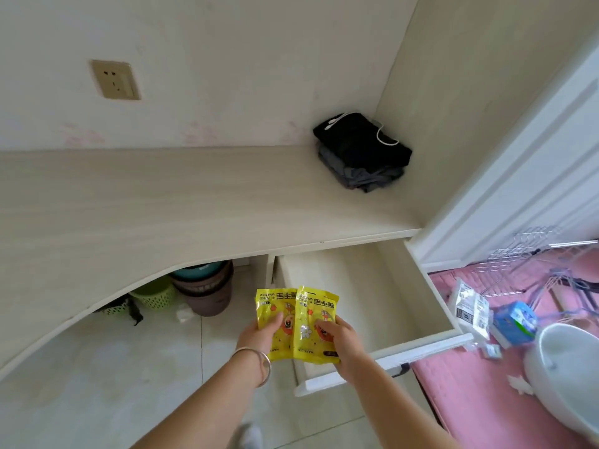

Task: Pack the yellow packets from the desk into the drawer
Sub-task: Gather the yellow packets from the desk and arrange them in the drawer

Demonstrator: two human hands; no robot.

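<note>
Two yellow packets with cartoon prints overlap side by side over the near left corner of the pulled-out drawer [372, 286]. My left hand [259, 337] grips the left yellow packet [272, 306], thumb on its face. My right hand [340, 340] grips the right yellow packet [316, 311] the same way. The drawer is pale and shows a bare bottom; its white front panel [421, 350] faces me. The desk top [162, 205] above carries no yellow packet in view.
Folded dark clothes with a white cable [361, 152] lie in the desk's far right corner. Stacked baskets and bins [201, 286] stand under the desk. Right of the drawer, a pink mat [470, 384] holds a white bag, a blue box and a white bowl [564, 374].
</note>
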